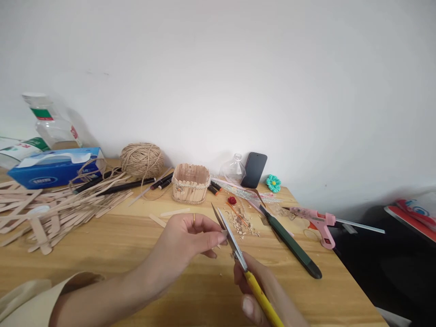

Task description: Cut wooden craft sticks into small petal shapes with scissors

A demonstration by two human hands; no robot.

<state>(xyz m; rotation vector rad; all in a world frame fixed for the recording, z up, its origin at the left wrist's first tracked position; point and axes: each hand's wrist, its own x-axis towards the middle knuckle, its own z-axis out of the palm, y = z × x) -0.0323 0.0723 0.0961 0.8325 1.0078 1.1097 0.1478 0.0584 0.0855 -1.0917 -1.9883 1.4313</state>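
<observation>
Wooden table, crowded at left and along the wall. Left side: heap of flat sticks, blue tissue box behind, partly blocking a glass bottle. Left hand over the middle, thumb and fingers pinched together beside the blades; what sits between them too small to tell. Right hand curled closed around yellow-handled scissors, blades slightly parted, tips pointing away over the table. Green-handled tool lies slantwise to their right; past it, pink glue gun near the edge. Ball of twine by the wall; stick basket ahead of the left hand, upright. Dark phone leaning on the wall, turquoise flower beside it. Red rose beyond the blade tips; wood chips scattered just right of the blades.
</observation>
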